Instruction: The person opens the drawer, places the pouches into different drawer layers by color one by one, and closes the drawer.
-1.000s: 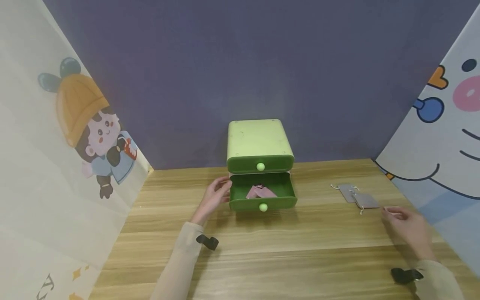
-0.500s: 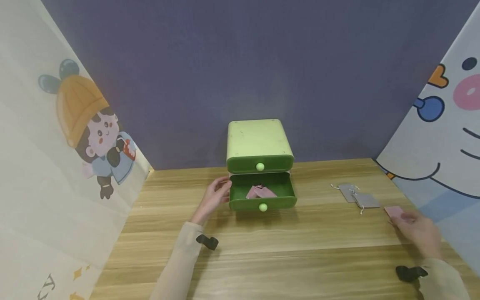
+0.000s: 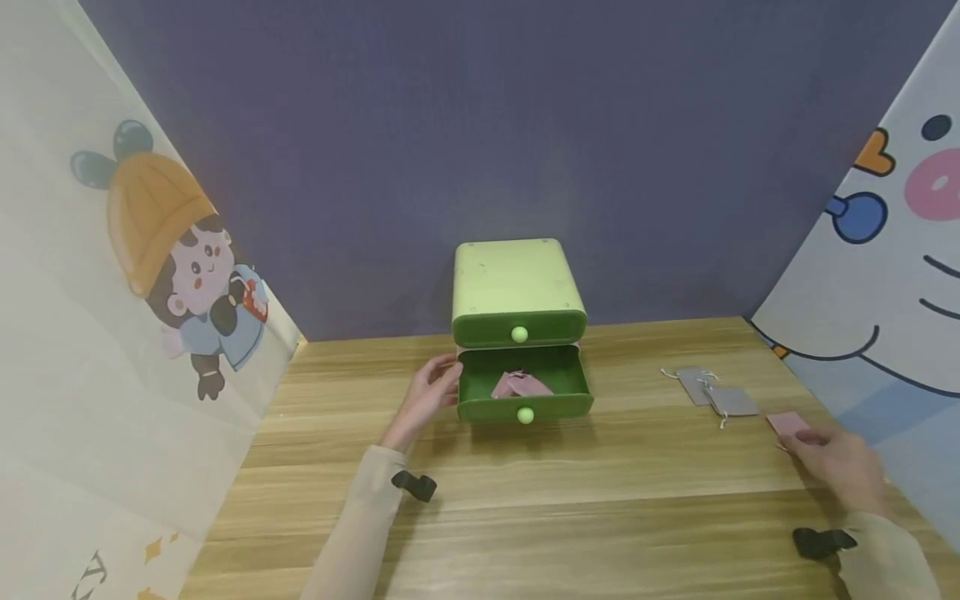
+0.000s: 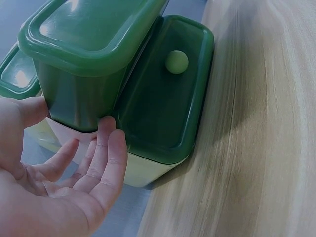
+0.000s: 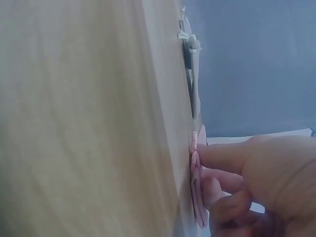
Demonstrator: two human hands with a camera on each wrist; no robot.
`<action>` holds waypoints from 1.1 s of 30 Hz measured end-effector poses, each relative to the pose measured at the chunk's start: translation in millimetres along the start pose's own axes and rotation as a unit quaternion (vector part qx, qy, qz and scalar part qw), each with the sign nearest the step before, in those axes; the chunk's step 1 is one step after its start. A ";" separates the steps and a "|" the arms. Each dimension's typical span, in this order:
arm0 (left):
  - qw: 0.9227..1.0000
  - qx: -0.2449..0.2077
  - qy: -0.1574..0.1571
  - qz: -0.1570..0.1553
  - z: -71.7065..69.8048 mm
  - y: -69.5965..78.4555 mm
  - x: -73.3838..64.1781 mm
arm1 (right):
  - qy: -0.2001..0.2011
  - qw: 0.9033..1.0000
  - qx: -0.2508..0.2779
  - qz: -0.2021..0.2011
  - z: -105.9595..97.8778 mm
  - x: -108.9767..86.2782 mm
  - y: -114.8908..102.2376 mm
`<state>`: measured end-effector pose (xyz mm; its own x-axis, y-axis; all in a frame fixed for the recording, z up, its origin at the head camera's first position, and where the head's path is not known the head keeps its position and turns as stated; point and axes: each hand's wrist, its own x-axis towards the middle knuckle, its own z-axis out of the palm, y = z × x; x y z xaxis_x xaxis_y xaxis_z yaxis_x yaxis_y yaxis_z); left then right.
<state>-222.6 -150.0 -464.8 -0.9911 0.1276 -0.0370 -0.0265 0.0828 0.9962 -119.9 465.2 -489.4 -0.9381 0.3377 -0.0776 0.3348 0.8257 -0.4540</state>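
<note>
The small yellow-green drawer cabinet (image 3: 517, 275) stands against the back wall with a lower drawer (image 3: 555, 406) pulled out. Pink cloth pieces (image 3: 528, 385) lie inside that drawer. My left hand (image 3: 429, 392) is at its left side; in the left wrist view, the thumb and loosely bent fingers (image 4: 111, 158) touch the pulled-out drawer's side. Far to the right, my right hand (image 3: 840, 467) pinches the near end of a pink pouch (image 3: 785, 422) low at the tabletop. The right wrist view shows the pink pouch (image 5: 197, 190) edge-on, in folded layers.
Two grey pouches (image 3: 735, 402) with white drawstrings lie overlapping on the wooden table (image 3: 600, 517), left of the right hand. Another drawer with a round knob (image 4: 177, 62) sits shut beneath the pulled-out one. Printed panels flank the table, and a dark blue wall (image 3: 517, 125) stands behind.
My right hand has shifted slightly right and toward me, and the pink pouch now shows beyond its fingers. The reddish strip at the grey pouch's edge is gone. The left hand has not moved.
</note>
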 end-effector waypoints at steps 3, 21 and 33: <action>1.000 -0.002 -0.001 -0.001 -0.3 0.0 0.2 | 0.014 1.000 -0.002 -0.018 1.0 0.2 3.1; 1.000 0.004 -0.002 0.002 -0.6 0.1 -2.2 | -0.029 0.999 0.039 -0.003 -1.8 0.4 5.0; 1.000 0.001 -0.001 0.000 -0.3 1.5 -3.0 | -0.025 0.999 0.045 0.004 -4.0 -1.3 -11.1</action>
<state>-219.7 -150.5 -463.1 -0.9910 0.1290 -0.0365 -0.0257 0.0843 0.9961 -122.0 457.4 -480.6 -0.9392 0.3199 -0.1248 0.3356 0.7779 -0.5313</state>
